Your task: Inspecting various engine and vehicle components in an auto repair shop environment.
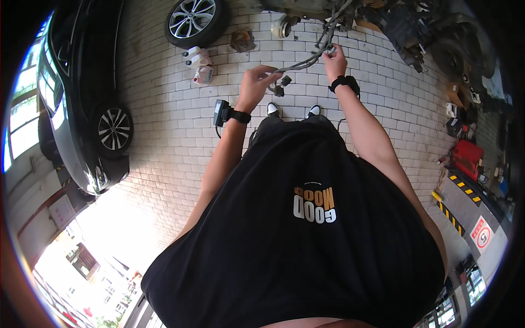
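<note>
A grey wiring harness (306, 64) stretches between my two hands and runs on up to the far side. My left hand (255, 86) is closed around its near end, the thumb and fingers pinching the cable. Dark plug connectors (285, 81) dangle just below that grip. Farther to the right, my right hand (335, 64) pinches the harness with its fingertips, near where it bends away toward the car parts. What lies right between those fingertips is too small to make out.
Car parts (404, 27) lie heaped at the far right. A loose wheel (191, 22) and several plastic jugs (202, 75) are on the tiled floor at the far left. A dark car (76, 98) stands at left. At right sits a red box (466, 158) by a striped ledge.
</note>
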Action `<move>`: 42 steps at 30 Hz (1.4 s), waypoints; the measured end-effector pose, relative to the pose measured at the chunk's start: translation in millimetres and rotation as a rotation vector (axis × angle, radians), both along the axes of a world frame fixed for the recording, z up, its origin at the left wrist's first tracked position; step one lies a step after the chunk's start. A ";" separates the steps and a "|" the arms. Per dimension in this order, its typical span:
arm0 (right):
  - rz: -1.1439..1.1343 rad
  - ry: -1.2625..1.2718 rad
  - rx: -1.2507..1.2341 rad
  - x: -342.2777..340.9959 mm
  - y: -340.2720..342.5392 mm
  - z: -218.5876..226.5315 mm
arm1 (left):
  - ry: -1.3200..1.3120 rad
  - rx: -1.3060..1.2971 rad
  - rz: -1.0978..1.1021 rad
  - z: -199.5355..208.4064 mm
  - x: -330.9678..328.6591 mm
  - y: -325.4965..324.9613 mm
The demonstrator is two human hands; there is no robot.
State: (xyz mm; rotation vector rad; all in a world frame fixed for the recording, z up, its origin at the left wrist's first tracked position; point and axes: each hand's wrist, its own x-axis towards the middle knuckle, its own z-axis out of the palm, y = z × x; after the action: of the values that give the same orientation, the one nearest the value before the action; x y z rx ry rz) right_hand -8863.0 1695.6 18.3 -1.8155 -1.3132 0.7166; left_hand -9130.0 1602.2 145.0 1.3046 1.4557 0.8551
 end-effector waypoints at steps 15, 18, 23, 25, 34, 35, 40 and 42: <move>0.585 0.158 -0.134 -60.0 -54.1 -16.0 | -0.130 -0.033 0.066 14.0 -8.4 -13.1; 0.688 0.207 -0.099 -45.3 -58.8 -13.8 | -0.104 -0.036 0.077 10.6 -9.3 -10.8; 0.713 0.389 -0.256 -24.1 -77.9 26.6 | -0.122 -0.026 0.071 -5.7 -12.5 -8.4; 0.659 0.580 -0.396 -19.2 -79.7 48.6 | -0.110 -0.016 0.059 -6.0 -10.7 -6.2; 0.560 1.245 -0.421 -33.6 -68.3 101.7 | -0.146 -0.129 0.001 18.8 0.6 2.9; 0.551 1.267 -0.423 -34.8 -66.4 102.6 | -0.138 -0.141 -0.005 21.4 2.2 3.2; 0.526 1.325 -0.438 -40.6 -63.7 109.7 | -0.187 -0.189 -0.033 24.7 1.7 2.8; 0.525 1.313 -0.446 -44.3 -63.8 108.9 | -0.211 -0.201 -0.056 23.0 1.1 2.8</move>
State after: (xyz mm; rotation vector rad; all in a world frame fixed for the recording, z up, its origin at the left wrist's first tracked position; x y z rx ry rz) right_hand -8907.3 1631.8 127.2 -0.7973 -0.6731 2.1200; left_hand -9128.9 1605.0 168.0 1.0671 1.2967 0.7640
